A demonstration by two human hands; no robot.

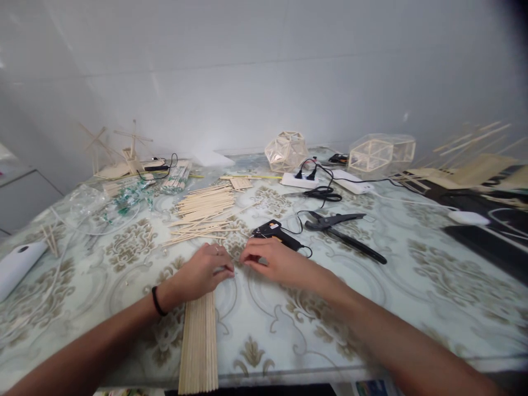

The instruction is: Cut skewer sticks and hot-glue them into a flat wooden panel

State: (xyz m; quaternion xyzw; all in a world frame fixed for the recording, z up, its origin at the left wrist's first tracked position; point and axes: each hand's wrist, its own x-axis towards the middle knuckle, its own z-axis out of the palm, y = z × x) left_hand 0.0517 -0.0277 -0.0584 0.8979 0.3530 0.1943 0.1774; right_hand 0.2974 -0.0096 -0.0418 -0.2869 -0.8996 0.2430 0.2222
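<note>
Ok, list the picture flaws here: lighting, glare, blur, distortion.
Head view: soft, diffuse light, with the left forearm darker than the right forearm; head view: pale glare on the wall; head view: wooden pieces at far right look smeared, and the top right corner goes dark; head view: too soft to tell what the fingertips pinch, if anything.

Your one camera is worn on your head. From the near side of the glue gun point(290, 240), it looks forward and down at the surface point(284, 344), rather close, and reaches the wall point(231, 82) beyond this gun.
</note>
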